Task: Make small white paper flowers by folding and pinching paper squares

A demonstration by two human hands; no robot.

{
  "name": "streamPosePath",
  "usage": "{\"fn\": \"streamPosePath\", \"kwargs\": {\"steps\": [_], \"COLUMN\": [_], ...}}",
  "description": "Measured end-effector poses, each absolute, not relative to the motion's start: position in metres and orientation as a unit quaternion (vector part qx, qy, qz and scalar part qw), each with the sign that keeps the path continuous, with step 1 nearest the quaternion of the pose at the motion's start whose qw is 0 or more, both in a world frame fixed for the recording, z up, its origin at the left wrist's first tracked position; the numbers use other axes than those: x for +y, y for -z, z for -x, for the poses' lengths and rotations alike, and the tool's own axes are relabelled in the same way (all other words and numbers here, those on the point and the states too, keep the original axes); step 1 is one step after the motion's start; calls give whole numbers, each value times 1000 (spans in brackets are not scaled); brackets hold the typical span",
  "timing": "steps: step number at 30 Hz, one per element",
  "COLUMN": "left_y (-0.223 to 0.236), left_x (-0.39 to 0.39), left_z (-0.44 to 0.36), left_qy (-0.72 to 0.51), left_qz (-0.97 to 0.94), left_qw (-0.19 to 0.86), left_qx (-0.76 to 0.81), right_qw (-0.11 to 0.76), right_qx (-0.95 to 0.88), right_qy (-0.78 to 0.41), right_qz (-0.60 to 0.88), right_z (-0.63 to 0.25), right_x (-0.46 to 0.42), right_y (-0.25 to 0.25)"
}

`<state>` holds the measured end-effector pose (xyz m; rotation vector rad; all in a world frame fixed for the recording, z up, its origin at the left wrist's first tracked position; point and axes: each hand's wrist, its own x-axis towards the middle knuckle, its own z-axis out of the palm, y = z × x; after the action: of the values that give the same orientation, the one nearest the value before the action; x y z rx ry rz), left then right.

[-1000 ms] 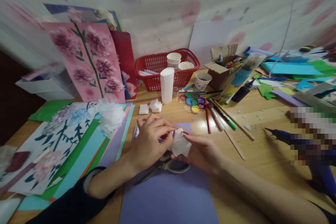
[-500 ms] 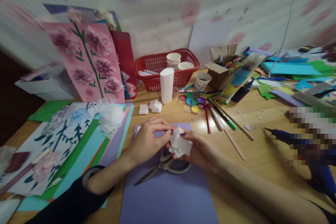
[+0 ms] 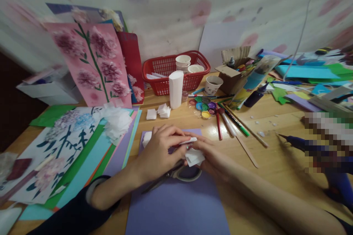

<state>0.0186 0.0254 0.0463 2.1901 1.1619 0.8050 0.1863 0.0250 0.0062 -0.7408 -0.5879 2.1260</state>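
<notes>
- Head view: both bare hands are together over a flat purple paper sheet (image 3: 176, 209), busy with thin white paper.
- Left hand (image 3: 162, 147): thumb and forefinger look pinched on a narrow white paper flap (image 3: 191, 140), though the fingertips are partly hidden, so don't quote me on the exact grip.
- Right hand (image 3: 211, 152): fingers curled around a small layered white paper bunch (image 3: 194, 157), which sits between the two hands, just above the sheet. Can't see all the fingers.
- Right under the hands, a pair of grey-handled metal scissors (image 3: 189, 179) lies on the sheet, partly covered.
- Beyond the sheet there's a flat white paper square stack (image 3: 151, 114) and a messier white paper square pile (image 3: 164, 111) just beside it.
- Step in hand, my guess: working the paper layers by fingers alone, scissors not in use.
- Next move, I'd say, calls for a light pinch from the left and a steady hold from the right, since paper this thin probably creases or tears easily.
</notes>
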Motion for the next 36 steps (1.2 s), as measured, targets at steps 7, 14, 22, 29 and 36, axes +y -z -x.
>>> {"fn": "streamPosePath", "kwargs": {"steps": [7,14,22,29,36], "left_y": [-42,-36,-43,-43,-40], "left_x": [37,40,33,33,35], "left_z": [-13,-9,-10,-10,-12], "left_qy": [-408,-438,-369,-341,-368], "left_qz": [-635,-640,-726,-709,-625], "left_qw": [430,393,389,439,502], "left_qx": [495,493,431,434,471], "right_qw": [415,439,438,427,420], "right_qx": [-220,-303,-472,-485,-453], "right_qy": [-835,-785,-660,-642,-667], "right_qz": [287,316,385,413,416], "right_z": [-186,-188,-192,-192,-193], "right_x": [27,24,20,17,20], "right_y": [-6,-9,-1,-12,-10]}}
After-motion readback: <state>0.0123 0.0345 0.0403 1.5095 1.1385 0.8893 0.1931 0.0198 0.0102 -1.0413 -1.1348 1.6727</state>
